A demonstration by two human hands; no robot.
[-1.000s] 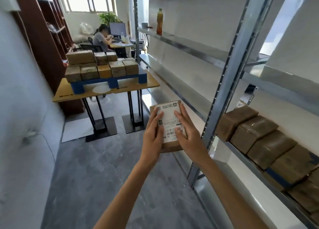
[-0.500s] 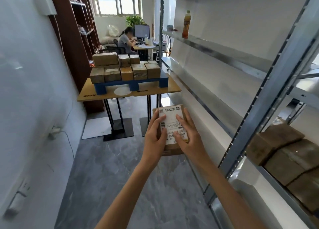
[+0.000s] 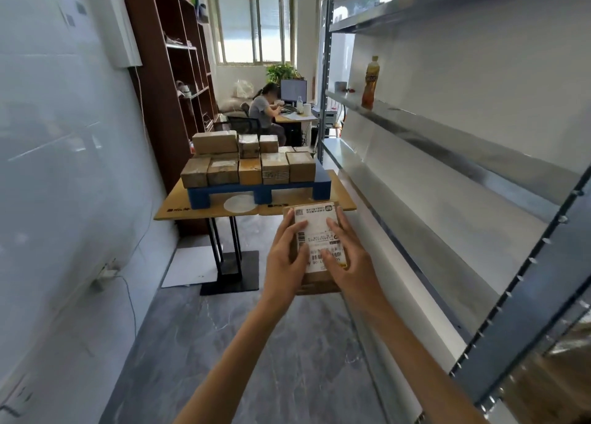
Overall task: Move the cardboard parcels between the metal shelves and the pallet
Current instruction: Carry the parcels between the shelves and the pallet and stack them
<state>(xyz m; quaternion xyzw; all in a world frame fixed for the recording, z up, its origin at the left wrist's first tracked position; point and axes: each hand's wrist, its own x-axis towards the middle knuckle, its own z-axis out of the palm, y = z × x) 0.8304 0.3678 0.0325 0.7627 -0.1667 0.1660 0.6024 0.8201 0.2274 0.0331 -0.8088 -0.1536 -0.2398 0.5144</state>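
Observation:
I carry a small cardboard parcel (image 3: 316,231) with a white shipping label in front of me, above the floor. My left hand (image 3: 286,262) grips its left side and my right hand (image 3: 350,260) grips its right side, fingers laid over the label. Ahead, a blue pallet (image 3: 260,192) on a wooden table (image 3: 179,209) bears several brown parcels (image 3: 249,164) stacked in two layers. The metal shelves (image 3: 447,142) run along my right; a brown parcel (image 3: 563,379) shows blurred at the lower right edge.
A tea bottle (image 3: 371,83) stands on an upper shelf. The table has black metal legs (image 3: 224,251) on flat bases. A white wall (image 3: 64,168) with a cable and socket lines the left. A dark bookcase (image 3: 172,81) and a seated person (image 3: 263,110) at a desk lie beyond.
The view has swung left and moved forward toward the pallet table. The shelf parcels on the right have slid almost out of view. Both hands keep the same hold on the parcel.

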